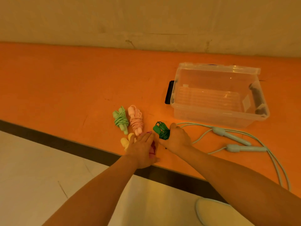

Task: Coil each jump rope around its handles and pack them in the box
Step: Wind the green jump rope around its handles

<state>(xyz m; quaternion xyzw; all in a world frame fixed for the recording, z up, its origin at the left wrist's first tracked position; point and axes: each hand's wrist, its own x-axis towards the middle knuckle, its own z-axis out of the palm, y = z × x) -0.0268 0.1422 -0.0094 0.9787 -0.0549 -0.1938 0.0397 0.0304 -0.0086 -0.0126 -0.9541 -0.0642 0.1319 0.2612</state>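
My right hand [176, 139] grips the green coil [161, 130], its long axis pointing up-left from the grip, while the box [218, 119], nearer this hand, lies up-right.

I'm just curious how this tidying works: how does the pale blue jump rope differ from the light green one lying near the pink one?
The light green rope is wound tightly around its two handles into a compact bundle; the pale blue rope is uncoiled, its cord trailing loose across the orange table and over the front edge. The green one's handles lie pressed together; the blue one's lie apart. The blue one lies nearer the clear box. Both rest on the table, outside the box.
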